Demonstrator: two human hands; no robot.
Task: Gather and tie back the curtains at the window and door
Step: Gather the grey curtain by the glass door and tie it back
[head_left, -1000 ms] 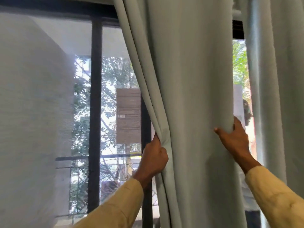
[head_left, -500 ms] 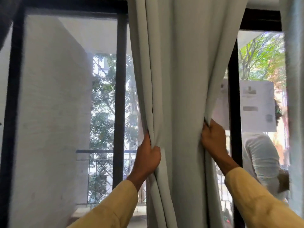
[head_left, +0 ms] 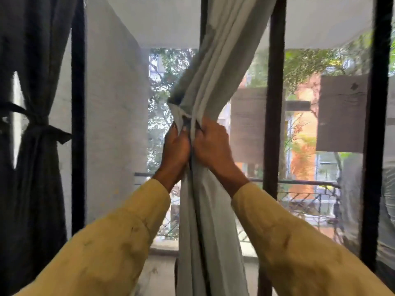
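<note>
At the window: the pale curtain (head_left: pixel 210 231) hung bunched into one rope of folds. It was narrowest where two hands met on it and flared out above and below that point.
Left hand (head_left: pixel 176 150): fingers curled round the bunch from its left side, gripping the cloth.
Right hand (head_left: pixel 210 146): touching the left hand and clenched on the same bunch from the right, its fingers dug into the front folds.
Just above the grip: a flap of pale cloth (head_left: pixel 177 111) stuck out to the left. I could not tell whether it was a tie band or only the curtain's edge.
Well left of the grip: a dark curtain (head_left: pixel 36 178) hung already gathered, with a band (head_left: pixel 42 127) knotted round its waist.
Behind the grip: a black window frame (head_left: pixel 274 124), and a balcony railing (head_left: pixel 299 184) beyond the glass.
Step in hand: by my judgement the gathering of this curtain was done and the tying not yet begun.
Next move: one hand would have to hold the bunch squeezed alone while the other brought a band round it and knotted it. If both let go, the folds would likely spread out.
</note>
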